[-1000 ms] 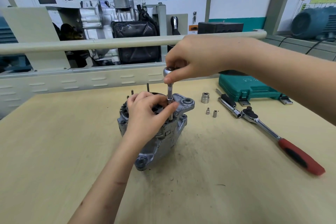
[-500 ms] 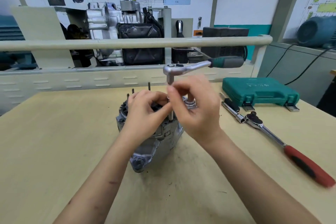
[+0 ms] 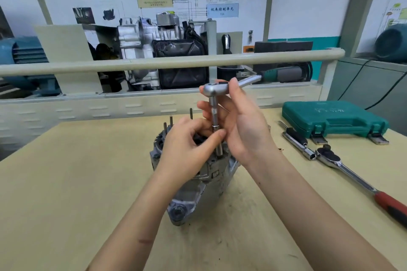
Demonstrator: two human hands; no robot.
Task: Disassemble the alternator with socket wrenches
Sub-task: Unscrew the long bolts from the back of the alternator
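Risen slightly since a moment ago, the right hand [image 3: 240, 125] grips the upright ratchet [image 3: 214, 90] while the left hand [image 3: 187, 145] pinches its extension [image 3: 214, 125] directly above the alternator [image 3: 198, 185] on the bench [image 3: 77, 182].

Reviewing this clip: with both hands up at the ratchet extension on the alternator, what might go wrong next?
1. The grey cast-metal alternator stands unclamped on the wooden table; neither hand steadies its body, so turning force may tip it.
2. The left hand pinches the slim steel extension bar low down; fingers could get nipped.
3. The right hand holds the chrome ratchet head, not the handle, so it may slip.
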